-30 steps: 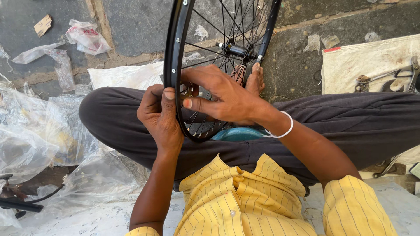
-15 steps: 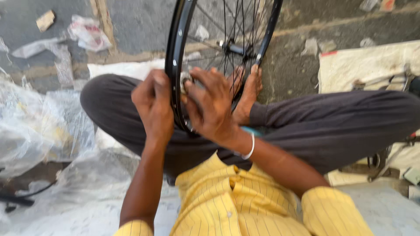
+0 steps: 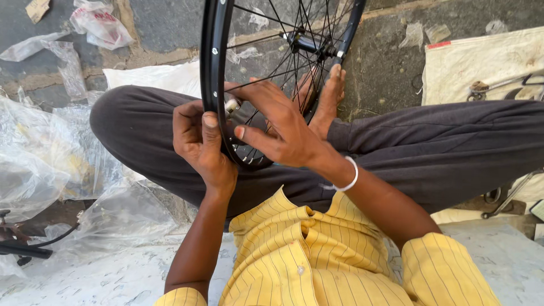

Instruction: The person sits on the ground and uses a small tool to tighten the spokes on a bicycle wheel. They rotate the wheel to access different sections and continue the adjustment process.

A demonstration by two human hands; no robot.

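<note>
Looking down from the head camera, a person sits cross-legged on a stone floor with a black bicycle wheel rim (image 3: 212,68) standing upright between their knees, its spokes (image 3: 283,62) fanning to the hub (image 3: 306,42) near the top edge of the frame. The left hand (image 3: 198,141) is closed around the rim's lower curve, thumb pressed on its outer face. The right hand (image 3: 277,127) reaches in among the spokes, fingers (image 3: 243,90) pinched narrow around a small pale piece (image 3: 230,105) at the rim's inner side; whether it is a spoke nipple cannot be told. The work appears to be fitting or tightening a spoke at the rim. The next move would seem to call for a steady rim and fine finger turning. Crumpled clear plastic sheeting (image 3: 51,164) lies by the left knee.
</note>
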